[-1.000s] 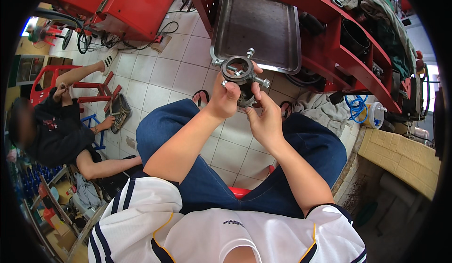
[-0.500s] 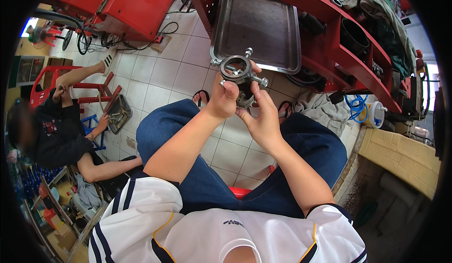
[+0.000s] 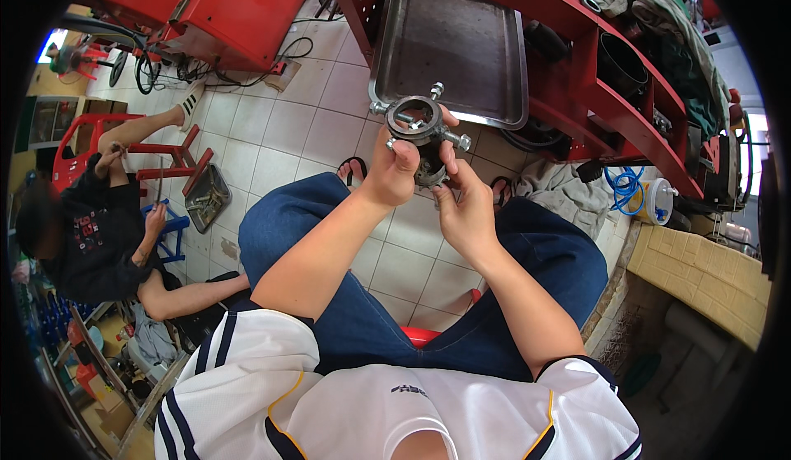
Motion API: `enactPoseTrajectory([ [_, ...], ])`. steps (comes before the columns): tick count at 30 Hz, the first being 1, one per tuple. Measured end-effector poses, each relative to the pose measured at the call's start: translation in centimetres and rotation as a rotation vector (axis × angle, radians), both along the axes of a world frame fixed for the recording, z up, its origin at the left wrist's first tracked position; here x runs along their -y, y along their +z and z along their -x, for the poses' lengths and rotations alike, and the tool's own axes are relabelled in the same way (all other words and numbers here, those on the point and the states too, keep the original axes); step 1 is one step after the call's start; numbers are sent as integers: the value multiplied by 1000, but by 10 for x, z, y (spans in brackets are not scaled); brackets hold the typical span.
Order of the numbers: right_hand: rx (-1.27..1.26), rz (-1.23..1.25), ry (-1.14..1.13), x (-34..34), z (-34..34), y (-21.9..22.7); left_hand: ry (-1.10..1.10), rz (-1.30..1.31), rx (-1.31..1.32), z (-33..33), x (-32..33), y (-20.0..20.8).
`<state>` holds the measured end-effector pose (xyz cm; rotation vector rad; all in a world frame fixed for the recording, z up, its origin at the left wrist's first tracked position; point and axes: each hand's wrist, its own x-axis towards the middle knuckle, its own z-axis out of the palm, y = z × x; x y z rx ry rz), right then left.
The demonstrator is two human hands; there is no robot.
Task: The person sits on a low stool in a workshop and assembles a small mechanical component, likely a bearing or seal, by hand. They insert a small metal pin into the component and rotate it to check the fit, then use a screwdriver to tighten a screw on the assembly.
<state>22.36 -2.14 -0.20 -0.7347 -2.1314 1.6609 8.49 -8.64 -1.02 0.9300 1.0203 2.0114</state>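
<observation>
In front of me, above the gap between my knees, is a dark metal ring fitting (image 3: 414,120) with several silver bolts sticking out from its rim. My left hand (image 3: 389,166) is closed round its left and lower side, thumb on the near face. At the lower right of the fitting is my right hand (image 3: 466,209), with thumb and fingers pinched close together. What sits between those fingertips is too small and covered to make out. The lower part of the fitting is partly hidden by my hands.
A metal tray (image 3: 453,48) lies beyond my hands, beside a red workbench (image 3: 568,89) holding wrenches and rags. To the left, a person (image 3: 95,229) sits near a red stool (image 3: 173,168) and a small parts tray (image 3: 208,199). Flattened cardboard (image 3: 700,283) lies at right.
My right thumb and fingers have shifted slightly right and down and drawn together at the fitting's lower end. The left hand stays put. The person at left has moved their hands.
</observation>
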Motion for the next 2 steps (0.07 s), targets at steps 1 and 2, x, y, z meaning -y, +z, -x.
enactPoseTrajectory([
  [1, -1, 14, 2, 0, -1, -1, -2, -3, 5, 0, 0, 0],
  [2, -2, 14, 1, 0, -1, -1, -4, -6, 10, 0, -1, 0],
])
